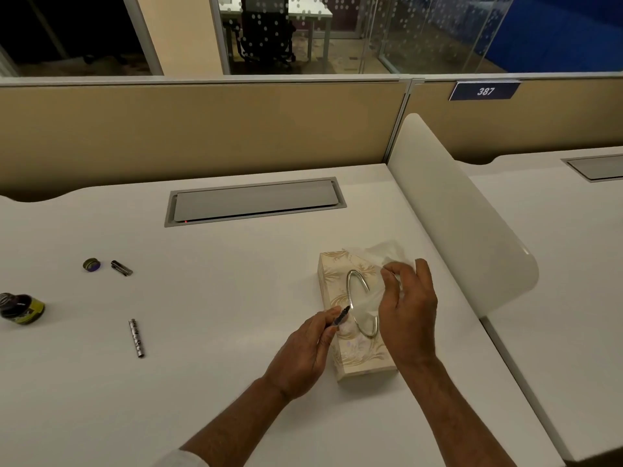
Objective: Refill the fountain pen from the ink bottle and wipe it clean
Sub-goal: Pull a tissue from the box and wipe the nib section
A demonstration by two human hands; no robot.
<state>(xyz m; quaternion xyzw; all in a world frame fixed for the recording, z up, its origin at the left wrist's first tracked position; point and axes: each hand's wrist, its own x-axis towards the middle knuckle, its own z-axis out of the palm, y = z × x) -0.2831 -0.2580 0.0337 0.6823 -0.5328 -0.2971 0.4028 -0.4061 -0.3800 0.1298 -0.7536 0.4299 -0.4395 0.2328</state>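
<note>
My left hand (305, 352) grips the dark front section of the fountain pen (341, 317), nib pointing up and right, beside a cream patterned tissue box (362, 360). My right hand (409, 306) pinches a white tissue (384, 252) that stands out of the box's oval opening. The open ink bottle (21, 307) with a yellow-green label sits at the far left edge of the desk. Its round cap (91, 264) lies behind it, the pen cap (121, 267) beside that. The silver pen barrel (137, 338) lies alone on the white desk (219, 274).
A grey cable hatch (254, 201) is set into the desk behind the work area. A white curved divider (462, 224) rises just right of the tissue box. Tan partition panels (202, 129) close off the back, one carrying a blue "387" tag (484, 91).
</note>
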